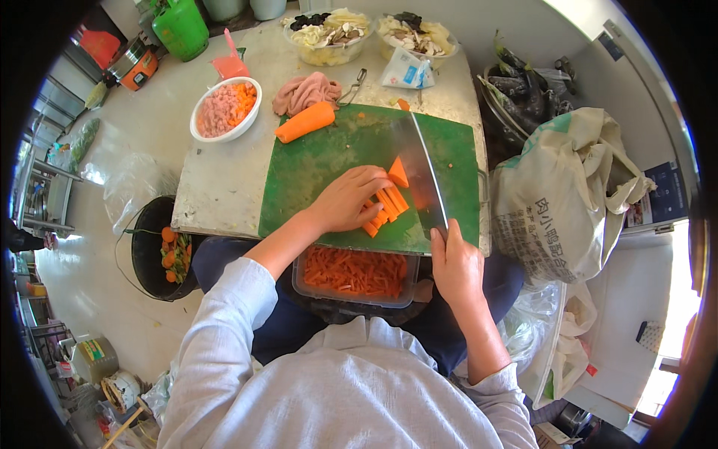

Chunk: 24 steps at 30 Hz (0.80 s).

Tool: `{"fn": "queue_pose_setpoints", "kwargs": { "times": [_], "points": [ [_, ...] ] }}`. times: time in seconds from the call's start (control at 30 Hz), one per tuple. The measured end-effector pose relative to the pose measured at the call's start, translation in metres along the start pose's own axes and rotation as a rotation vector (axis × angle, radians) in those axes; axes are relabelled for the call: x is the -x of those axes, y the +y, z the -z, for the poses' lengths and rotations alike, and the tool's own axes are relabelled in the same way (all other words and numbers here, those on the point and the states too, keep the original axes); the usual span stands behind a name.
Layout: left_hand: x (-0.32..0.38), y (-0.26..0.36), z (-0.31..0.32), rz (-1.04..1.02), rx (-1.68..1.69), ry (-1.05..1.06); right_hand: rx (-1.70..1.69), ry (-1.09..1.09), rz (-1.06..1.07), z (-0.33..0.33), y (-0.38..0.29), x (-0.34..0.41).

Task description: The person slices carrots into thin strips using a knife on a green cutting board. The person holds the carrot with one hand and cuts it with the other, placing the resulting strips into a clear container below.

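On the green cutting board [331, 174], my left hand [350, 199] presses down on a row of carrot sticks [392, 203], fingers curled over their left side. My right hand [457, 264] grips the handle of a cleaver [423, 174], its blade slanting away over the board to the right of the carrot. A carrot wedge [399, 172] sits between the blade and my left fingertips. At the board's far left corner lies a large peeled carrot piece [304, 122]. Below the near board edge, a clear plastic tub [359, 303] holds many cut carrot strips [353, 275].
Behind the board are a pink cloth [307, 94], a peeler [353, 90], a white packet [408, 69] and two tubs of sliced vegetables [331, 36]. A white bowl [225, 109] of diced carrot and pink meat stands left. A black bucket [148, 247] and woven sack [555, 196] flank the table.
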<state>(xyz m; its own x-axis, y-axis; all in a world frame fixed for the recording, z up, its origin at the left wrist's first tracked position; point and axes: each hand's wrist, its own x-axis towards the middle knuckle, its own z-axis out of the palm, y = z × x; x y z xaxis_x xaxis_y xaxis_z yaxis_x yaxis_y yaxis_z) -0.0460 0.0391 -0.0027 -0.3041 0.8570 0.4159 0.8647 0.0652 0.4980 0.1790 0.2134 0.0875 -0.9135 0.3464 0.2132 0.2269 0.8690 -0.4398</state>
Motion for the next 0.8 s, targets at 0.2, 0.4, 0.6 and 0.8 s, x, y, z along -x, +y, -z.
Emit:
{"fn": "queue_pose_setpoints", "kwargs": {
  "times": [0.2, 0.4, 0.6, 0.8],
  "points": [
    [-0.016, -0.005, 0.007, -0.133, -0.118, -0.211, 0.017, -0.006, -0.077, 0.008, 0.010, 0.023],
    [-0.015, 0.005, 0.029, -0.069, -0.113, -0.401, 0.019, -0.071, -0.138, 0.017, 0.011, 0.046],
    [0.017, 0.021, 0.030, -0.080, -0.174, -0.207, 0.051, -0.223, -0.129, 0.015, 0.006, 0.051],
    [0.035, 0.058, -0.017, 0.357, -0.338, 0.122, 0.119, -0.274, -0.113, -0.001, -0.003, 0.033]
  ]
}}
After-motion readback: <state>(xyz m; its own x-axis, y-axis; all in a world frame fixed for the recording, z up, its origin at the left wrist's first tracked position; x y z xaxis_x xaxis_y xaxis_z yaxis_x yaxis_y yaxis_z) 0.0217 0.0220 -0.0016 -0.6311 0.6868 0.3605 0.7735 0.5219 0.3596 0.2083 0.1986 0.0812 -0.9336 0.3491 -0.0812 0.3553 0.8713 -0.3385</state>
